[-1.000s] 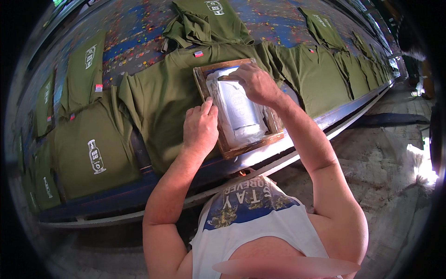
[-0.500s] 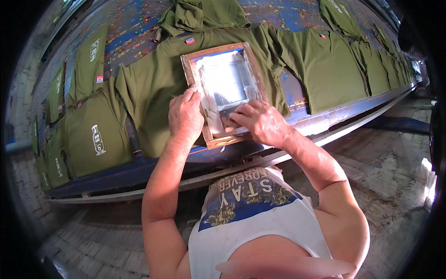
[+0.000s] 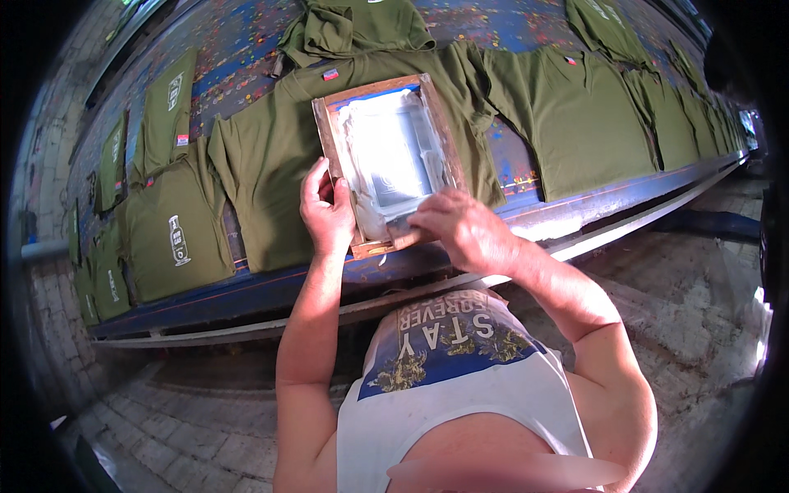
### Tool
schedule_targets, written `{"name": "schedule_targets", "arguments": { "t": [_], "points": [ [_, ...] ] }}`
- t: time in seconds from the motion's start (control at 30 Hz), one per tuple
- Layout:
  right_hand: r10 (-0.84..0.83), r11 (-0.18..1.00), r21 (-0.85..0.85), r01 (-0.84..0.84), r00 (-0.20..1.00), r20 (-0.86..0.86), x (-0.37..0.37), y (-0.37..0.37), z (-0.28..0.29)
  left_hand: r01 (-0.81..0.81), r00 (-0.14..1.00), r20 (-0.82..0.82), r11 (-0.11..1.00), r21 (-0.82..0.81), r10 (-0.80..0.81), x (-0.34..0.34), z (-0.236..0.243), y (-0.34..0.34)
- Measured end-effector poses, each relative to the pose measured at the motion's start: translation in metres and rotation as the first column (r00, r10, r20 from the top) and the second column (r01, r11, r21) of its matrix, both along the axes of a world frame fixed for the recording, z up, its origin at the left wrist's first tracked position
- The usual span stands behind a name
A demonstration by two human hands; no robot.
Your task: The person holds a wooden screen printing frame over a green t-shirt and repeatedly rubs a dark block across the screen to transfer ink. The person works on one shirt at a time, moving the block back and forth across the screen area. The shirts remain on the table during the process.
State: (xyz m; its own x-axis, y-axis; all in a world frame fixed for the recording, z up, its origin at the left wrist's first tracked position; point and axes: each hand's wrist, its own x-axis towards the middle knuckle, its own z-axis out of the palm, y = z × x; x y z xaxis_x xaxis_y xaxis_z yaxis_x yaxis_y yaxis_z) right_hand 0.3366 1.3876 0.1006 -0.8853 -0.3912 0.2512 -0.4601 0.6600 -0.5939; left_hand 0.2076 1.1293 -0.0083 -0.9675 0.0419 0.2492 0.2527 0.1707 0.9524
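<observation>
A wooden-framed printing screen (image 3: 323, 131) lies tilted on an olive-green T-shirt (image 3: 267, 177) spread on the long table. White ink rings its bright, glossy mesh. My left hand (image 3: 330, 218) is beside the frame's left rail, thumb and fingers apart, not gripping the wood. At the screen's near end, my right hand (image 3: 472, 234) is closed on a squeegee (image 3: 404, 232). Its fingers hide most of the squeegee, whose edge rests in the lower part of the screen.
More olive shirts (image 3: 592, 123) line the table to the right. To the left, shirts with white bottle-shaped prints (image 3: 178, 240) overlap. A bunched shirt (image 3: 362, 29) lies beyond the screen. The paint-spotted blue table (image 3: 238, 49) has a metal rail (image 3: 575, 253) along its near edge.
My left hand has loosened from the frame's left rail, its fingers opening. My right hand has drawn the squeegee slightly nearer to me, to the frame's near end.
</observation>
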Motion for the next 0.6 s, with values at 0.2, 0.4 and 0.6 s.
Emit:
{"name": "schedule_targets", "arguments": {
  "t": [0.2,0.4,0.6],
  "points": [
    [-0.016,0.992,0.118,0.034,0.988,-0.152,0.011,-0.011,-0.034,0.014,0.979,0.198,0.985,0.170,-0.048,-0.009,-0.005,-0.008],
    [-0.064,0.979,0.181,0.095,0.984,-0.167,-0.064,-0.001,-0.041,0.036,0.979,0.196,0.993,0.113,-0.058,-0.009,0.001,-0.011],
    [-0.053,0.987,0.140,0.080,0.981,-0.187,-0.156,0.019,-0.022,0.061,0.977,0.191,0.982,0.177,-0.095,-0.009,0.004,-0.012]
  ]
}}
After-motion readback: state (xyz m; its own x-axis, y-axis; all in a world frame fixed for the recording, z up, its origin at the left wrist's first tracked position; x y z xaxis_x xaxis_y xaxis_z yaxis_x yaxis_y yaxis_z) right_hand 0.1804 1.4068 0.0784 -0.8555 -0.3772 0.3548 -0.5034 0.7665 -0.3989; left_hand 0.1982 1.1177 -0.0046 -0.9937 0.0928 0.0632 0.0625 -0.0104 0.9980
